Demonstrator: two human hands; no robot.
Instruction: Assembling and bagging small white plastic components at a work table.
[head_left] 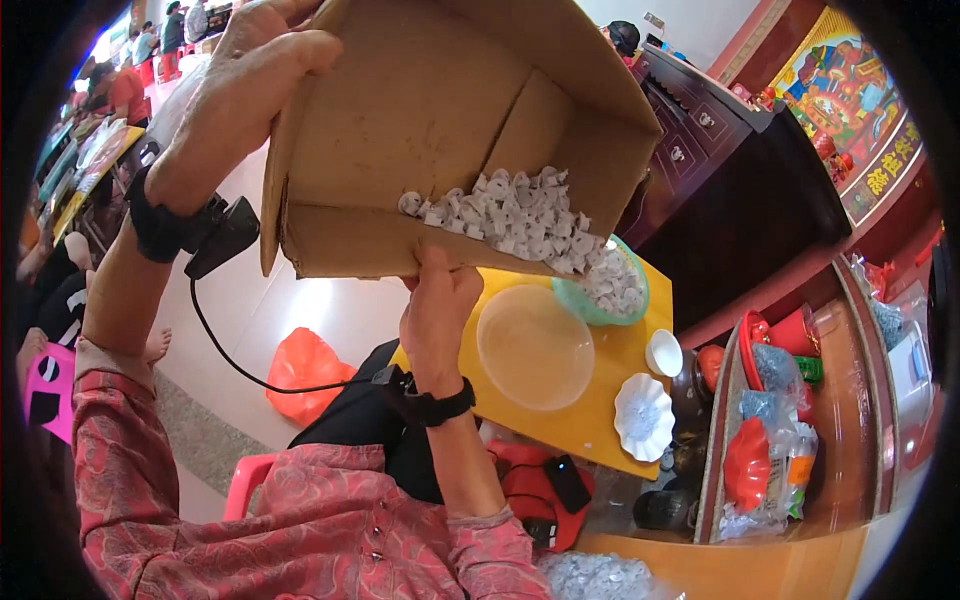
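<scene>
Both my hands hold a brown cardboard box [400,110], tilted so its low corner hangs over the green basin [641,312]. My left hand [262,75] is closed on the box's left side, high up. Below, my right hand [440,315] grips the bottom edge, thumb on the cardboard. Many small white plastic pieces [510,215] lie heaped along the box's lower side, reaching the corner over the basin. More white pieces sit in the basin. Beside it on the yellow table [550,435] rests a wide translucent bowl [535,350].
A small white bowl [663,353] and a scalloped white dish [644,405] stand at the table's right edge. A dark cabinet [760,190] rises behind. A shelf [850,420] with bagged goods is on the right. An orange-red bag [308,375] lies on the floor; people sit far left.
</scene>
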